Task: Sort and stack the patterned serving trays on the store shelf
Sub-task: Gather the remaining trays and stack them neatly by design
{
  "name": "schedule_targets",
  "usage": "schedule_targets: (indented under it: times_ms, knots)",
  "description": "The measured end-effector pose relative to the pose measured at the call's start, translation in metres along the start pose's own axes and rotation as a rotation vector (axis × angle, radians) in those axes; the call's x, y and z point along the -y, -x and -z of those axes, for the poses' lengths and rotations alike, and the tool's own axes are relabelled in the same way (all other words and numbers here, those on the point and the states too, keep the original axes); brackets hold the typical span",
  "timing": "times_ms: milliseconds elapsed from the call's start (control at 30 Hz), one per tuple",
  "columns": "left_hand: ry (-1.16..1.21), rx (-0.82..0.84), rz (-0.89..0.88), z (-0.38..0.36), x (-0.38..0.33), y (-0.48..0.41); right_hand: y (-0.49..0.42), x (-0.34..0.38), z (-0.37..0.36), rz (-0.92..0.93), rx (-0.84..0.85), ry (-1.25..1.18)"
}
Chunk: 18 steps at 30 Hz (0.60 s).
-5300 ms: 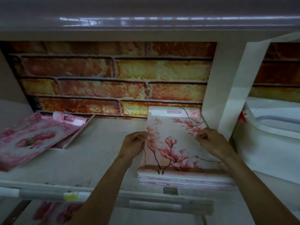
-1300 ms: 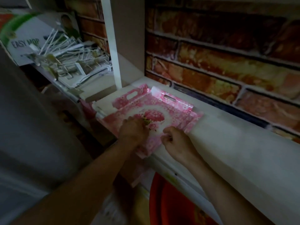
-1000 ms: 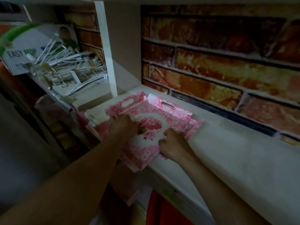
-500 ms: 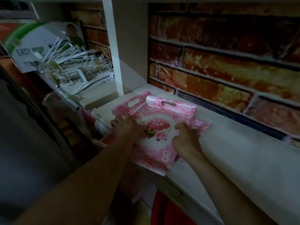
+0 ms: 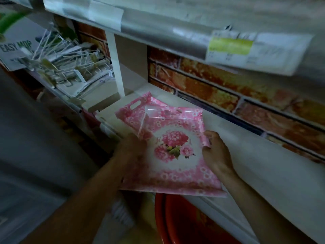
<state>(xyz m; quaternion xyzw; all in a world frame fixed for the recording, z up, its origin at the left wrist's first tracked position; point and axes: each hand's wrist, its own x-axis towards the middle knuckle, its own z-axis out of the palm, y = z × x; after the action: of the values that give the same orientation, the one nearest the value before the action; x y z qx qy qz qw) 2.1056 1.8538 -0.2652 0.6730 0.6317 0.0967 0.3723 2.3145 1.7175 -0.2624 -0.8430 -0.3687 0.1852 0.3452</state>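
**Pink floral tray held at both sides, overhanging the shelf front**

Location: The top tray (image 5: pixel 174 152), pink with small blossoms round a white centre and a rose bouquet, lies at the left end of the white shelf (image 5: pixel 263 164). Its near edge juts out past the shelf's front edge. Its far rim, with a handle slot, points toward the brick-pattern back panel (image 5: pixel 228 88).

Beneath it: A second tray (image 5: pixel 133 110) of the same pink pattern lies on the shelf. It is partly covered by the top tray and shows at the upper left, with its own handle slot visible. Whether the two rest flush cannot be told.

Hands: The left hand (image 5: pixel 131 150) is at the top tray's left edge and appears to grip it. It is blurred, so the lie of its digits is unclear. The right hand (image 5: pixel 215 152) holds the right rim, its fingers (image 5: pixel 206 150) curled onto the rim's edge.

Surroundings:
- A white upright divider (image 5: pixel 115 64) stands just left of the trays.
- Beyond the divider lies a pile of metal display hooks (image 5: pixel 66 60), beside a card reading "EASY MOP" (image 5: pixel 15 48).
- The upper shelf's edge carries a blurred price label (image 5: pixel 228 46) with a yellow-green band.
- A red basin (image 5: pixel 175 222) sits below the shelf, under the overhanging tray.

Visibility: The lighting is dim and there is motion blur throughout.
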Motion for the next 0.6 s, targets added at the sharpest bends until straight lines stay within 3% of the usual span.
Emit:
schedule_targets:
  times_ms: [100, 367, 600]
  knots:
    - [0.026, 0.036, -0.136, 0.02, 0.003, 0.034, 0.022, 0.009, 0.025, -0.002, -0.007, 0.025]
    - [0.36, 0.0, -0.093, 0.071, 0.0, 0.124, 0.087, 0.054, 0.081, -0.001, 0.014, 0.068]
    - [0.565, 0.096, -0.041, 0.108, -0.002, 0.177, 0.148, 0.078, 0.122, -0.099, 0.097, -0.012]
